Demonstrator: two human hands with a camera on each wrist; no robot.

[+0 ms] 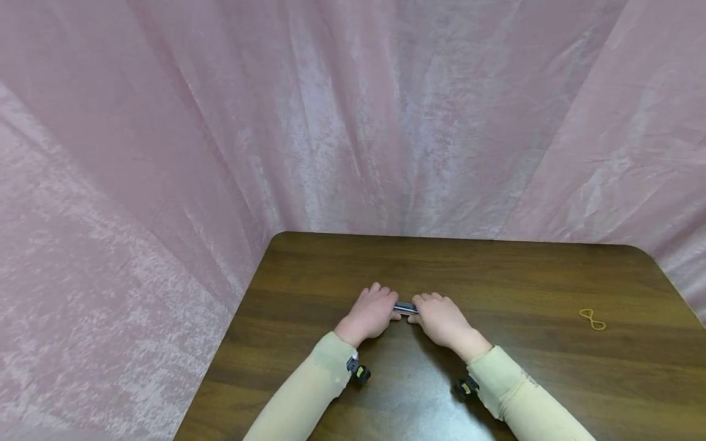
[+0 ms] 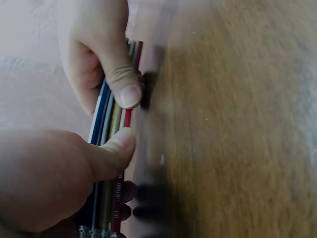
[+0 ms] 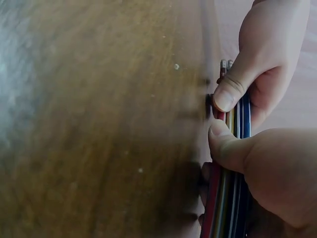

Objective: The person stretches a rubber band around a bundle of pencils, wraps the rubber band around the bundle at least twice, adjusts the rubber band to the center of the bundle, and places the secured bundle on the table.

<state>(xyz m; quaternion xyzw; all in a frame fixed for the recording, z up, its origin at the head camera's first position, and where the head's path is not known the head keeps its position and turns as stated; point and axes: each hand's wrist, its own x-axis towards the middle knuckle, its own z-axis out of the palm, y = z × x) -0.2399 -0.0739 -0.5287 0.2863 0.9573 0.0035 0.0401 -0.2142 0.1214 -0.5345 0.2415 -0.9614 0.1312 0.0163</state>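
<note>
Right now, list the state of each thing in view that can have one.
Slim multicoloured pencils: gathered side by side.
Bare left hand: gripping the pencils.
Bare right hand: gripping the pencils.
Thin yellow band: loose on the brown wooden table, twisted into a figure eight.
Shiny pink curtain: hanging in folds.

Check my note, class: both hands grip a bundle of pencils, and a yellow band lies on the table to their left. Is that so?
Wrong side: the head view shows the yellow band on the table to the right of the right hand. The rest stands.
</note>
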